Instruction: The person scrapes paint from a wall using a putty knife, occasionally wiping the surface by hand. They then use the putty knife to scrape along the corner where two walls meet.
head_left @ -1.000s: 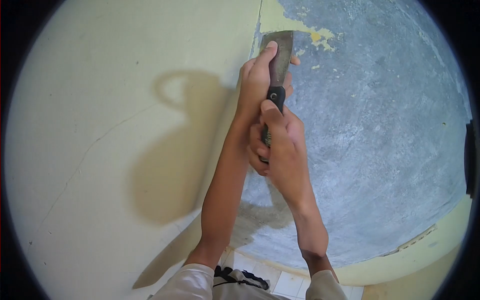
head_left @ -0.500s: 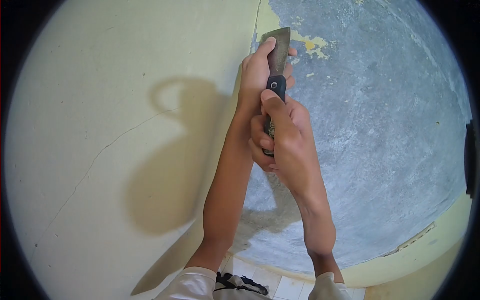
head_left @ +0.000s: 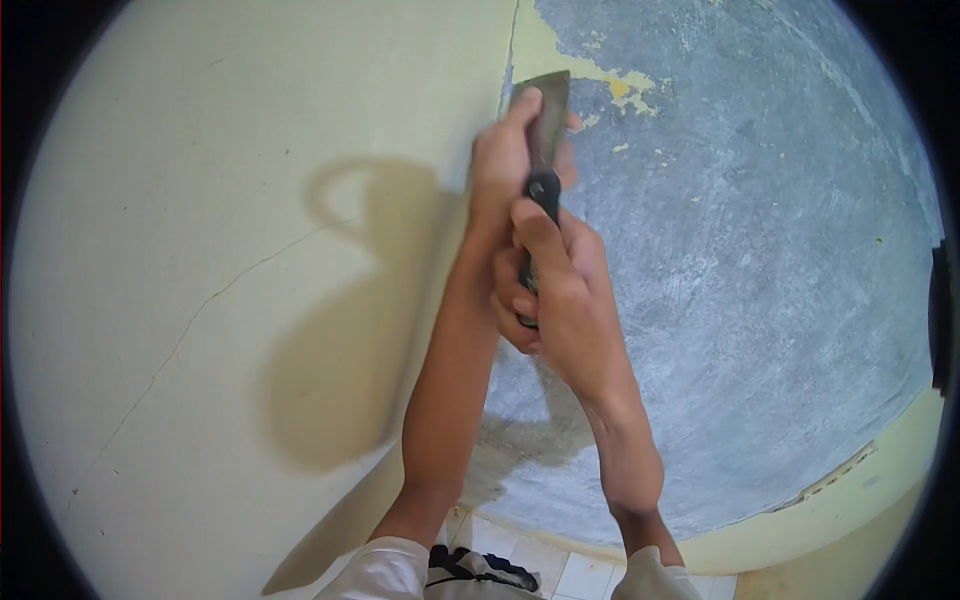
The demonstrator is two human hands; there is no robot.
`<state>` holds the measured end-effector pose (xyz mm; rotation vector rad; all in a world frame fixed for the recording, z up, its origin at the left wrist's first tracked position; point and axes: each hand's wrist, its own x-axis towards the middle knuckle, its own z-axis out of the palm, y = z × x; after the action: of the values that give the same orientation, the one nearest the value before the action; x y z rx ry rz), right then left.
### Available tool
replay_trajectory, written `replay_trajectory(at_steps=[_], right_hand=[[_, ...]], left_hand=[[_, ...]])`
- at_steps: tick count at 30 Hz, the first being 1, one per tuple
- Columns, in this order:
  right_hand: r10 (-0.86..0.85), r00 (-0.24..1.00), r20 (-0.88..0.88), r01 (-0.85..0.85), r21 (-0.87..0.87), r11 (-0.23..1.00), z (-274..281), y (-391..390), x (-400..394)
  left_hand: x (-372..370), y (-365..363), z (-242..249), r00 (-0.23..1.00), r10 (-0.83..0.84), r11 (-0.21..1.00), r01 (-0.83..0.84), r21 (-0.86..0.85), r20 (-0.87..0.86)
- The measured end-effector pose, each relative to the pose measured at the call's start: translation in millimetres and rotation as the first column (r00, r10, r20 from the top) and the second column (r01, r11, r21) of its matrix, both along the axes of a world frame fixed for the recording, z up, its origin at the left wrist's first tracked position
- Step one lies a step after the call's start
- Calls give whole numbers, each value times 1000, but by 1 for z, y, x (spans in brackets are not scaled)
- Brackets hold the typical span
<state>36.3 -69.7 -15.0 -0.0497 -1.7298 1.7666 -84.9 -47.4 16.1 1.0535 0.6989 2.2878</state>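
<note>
A putty knife (head_left: 548,135) with a flared, worn metal blade and a black handle points up the wall near the corner. My right hand (head_left: 572,285) is wrapped around its handle, thumb lying along the top. Farther up, my left hand (head_left: 500,160) pinches the blade, its thumb on the near face and its fingers behind, partly hidden. In this view the blade's edge overlaps the border between a patch of pale yellow paint (head_left: 545,50) and the bare grey wall (head_left: 740,270).
On the left stands a cream wall (head_left: 200,200) with a long thin crack and my shadow. Flecks of yellow paint (head_left: 622,90) cling to the grey surface. Below are white floor tiles (head_left: 580,578); a dark object (head_left: 940,318) juts in at the right edge.
Both hands and the putty knife have shifted a little downward and to the left along the wall. The grip of each hand is unchanged.
</note>
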Motion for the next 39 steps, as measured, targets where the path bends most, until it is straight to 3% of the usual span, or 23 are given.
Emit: replay_trajectory(at_steps=[1,2,5,8,9,10,13,17,20,23,26,28,29,32,34,36,37,38,39], right_hand=[[18,1000,14,-19,22,1000,9,-5,-2],[40,999,21,-41,47,998,15,-9,-3],[-3,1000,18,1,64,998,-11,4,7],[-12,1000,10,11,63,998,-4,11,3],[-17,1000,11,17,56,998,1,10,5],[19,998,67,-22,55,998,12,6,8],[4,995,103,-8,43,999,-13,12,20],[12,999,31,-16,141,990,2,29,6],[131,991,15,-132,120,984,27,26,6],[-7,996,89,-1,92,996,-1,16,21],[27,998,51,-33,136,990,6,22,12],[74,997,38,-79,174,982,18,25,6],[59,997,59,-68,171,983,19,24,7],[6,995,104,-22,158,987,3,17,16],[-37,992,122,18,150,988,7,12,16],[78,988,136,-93,111,989,21,9,14],[84,988,132,-99,114,989,21,11,12],[57,990,130,-70,101,992,15,12,14],[30,991,130,-41,85,996,8,13,16]], left_hand=[[-13,-5,0,949,-315,937,312,159,-5],[-14,-1,-2,948,-317,936,314,157,-5],[10,5,-19,998,61,998,-61,-13,24],[5,9,-11,993,115,993,-115,5,-15],[-4,6,-2,998,-51,998,50,34,33],[-3,9,-2,998,-56,998,55,34,33],[16,14,-21,992,126,992,-126,21,12],[1,21,-1,985,173,985,-173,15,-15],[6,13,22,992,119,990,-122,77,40],[19,11,-14,995,101,994,-101,41,20],[16,11,-3,992,120,993,-120,0,28],[9,8,18,984,133,988,-142,65,119],[6,10,13,995,70,991,-77,111,69],[20,7,-15,996,71,997,-73,29,58],[20,6,-8,991,129,990,-131,46,41],[12,3,4,984,113,993,-117,19,139],[-1,3,0,995,-65,993,58,101,76],[4,6,-8,994,-63,995,55,87,88],[16,7,-15,996,40,998,-44,49,84]])
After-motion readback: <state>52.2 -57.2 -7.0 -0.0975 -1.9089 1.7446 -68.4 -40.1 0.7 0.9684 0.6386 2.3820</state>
